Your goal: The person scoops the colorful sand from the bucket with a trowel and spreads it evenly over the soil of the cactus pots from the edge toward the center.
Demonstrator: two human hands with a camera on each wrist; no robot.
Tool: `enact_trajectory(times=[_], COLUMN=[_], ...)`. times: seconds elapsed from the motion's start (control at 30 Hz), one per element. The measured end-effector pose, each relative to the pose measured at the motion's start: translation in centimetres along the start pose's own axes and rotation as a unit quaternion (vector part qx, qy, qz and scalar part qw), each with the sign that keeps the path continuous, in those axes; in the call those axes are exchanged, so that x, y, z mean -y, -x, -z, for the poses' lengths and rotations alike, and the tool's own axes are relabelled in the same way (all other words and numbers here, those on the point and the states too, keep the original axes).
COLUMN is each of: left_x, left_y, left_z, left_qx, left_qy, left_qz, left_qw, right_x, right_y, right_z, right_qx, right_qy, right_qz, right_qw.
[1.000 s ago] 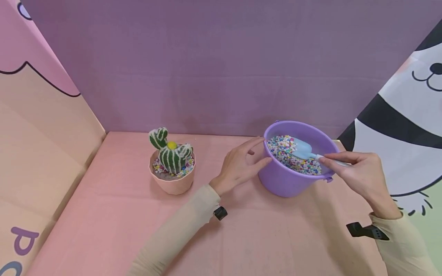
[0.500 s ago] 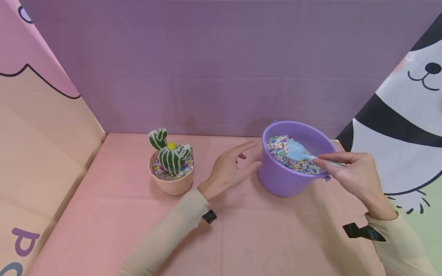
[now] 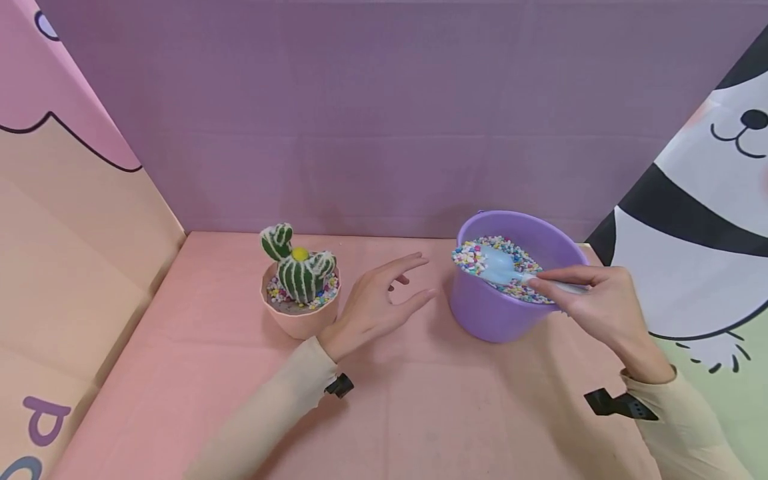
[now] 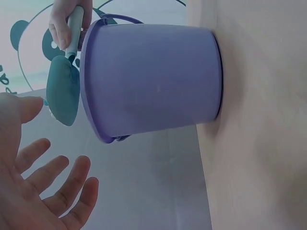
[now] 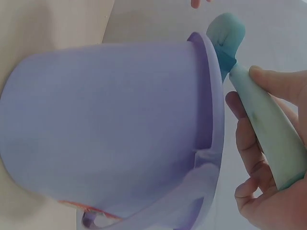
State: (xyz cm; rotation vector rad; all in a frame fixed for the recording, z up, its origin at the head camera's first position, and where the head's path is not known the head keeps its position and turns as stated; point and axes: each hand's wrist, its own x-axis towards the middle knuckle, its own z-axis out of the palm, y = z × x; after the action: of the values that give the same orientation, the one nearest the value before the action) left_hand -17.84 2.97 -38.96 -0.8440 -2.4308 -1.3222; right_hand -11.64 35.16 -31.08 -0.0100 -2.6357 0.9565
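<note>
My right hand (image 3: 600, 310) grips the pale handle (image 5: 266, 127) of a light blue scoop (image 3: 499, 265). Colourful pebbles (image 3: 470, 257) fill the front of its blade, which hangs over the left rim of a purple bucket (image 3: 501, 313). More small multicoloured pebbles lie inside the bucket. In the left wrist view the scoop (image 4: 62, 91) shows from below, above the bucket's rim. My left hand (image 3: 375, 303) is held with fingers spread and nothing in it, between the bucket and a potted cactus (image 3: 302, 277).
The cactus stands in a pink pot (image 3: 303, 325) with similar pebbles and some bare grey filling on top. A pink cloth (image 3: 432, 413) covers the table. A purple backdrop (image 3: 384, 120) rises behind, and a panda print (image 3: 708, 227) hangs at the right.
The scoop has risen out of the bucket's pebbles and moved left to the rim, loaded. My left hand has left the bucket's side and drawn left toward the cactus pot.
</note>
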Motion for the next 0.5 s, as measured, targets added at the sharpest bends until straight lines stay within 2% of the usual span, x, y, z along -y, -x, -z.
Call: enact_trajectory(times=[0.3, 0.5], left_x=[0.5, 1.1], left_y=[0.9, 1.1], left_z=[1.6, 2.1], left_qx=[0.017, 0.012], left_qy=[0.018, 0.023], left_qz=[0.008, -0.006], left_qw=[0.9997, 0.9997], right_x=[0.8, 0.7], right_y=[-0.2, -0.4], right_z=[-0.9, -1.5], right_qx=[0.001, 0.002], right_qy=[-0.006, -0.013], right_qz=[0.015, 0.018], right_qw=[0.9999, 0.9998])
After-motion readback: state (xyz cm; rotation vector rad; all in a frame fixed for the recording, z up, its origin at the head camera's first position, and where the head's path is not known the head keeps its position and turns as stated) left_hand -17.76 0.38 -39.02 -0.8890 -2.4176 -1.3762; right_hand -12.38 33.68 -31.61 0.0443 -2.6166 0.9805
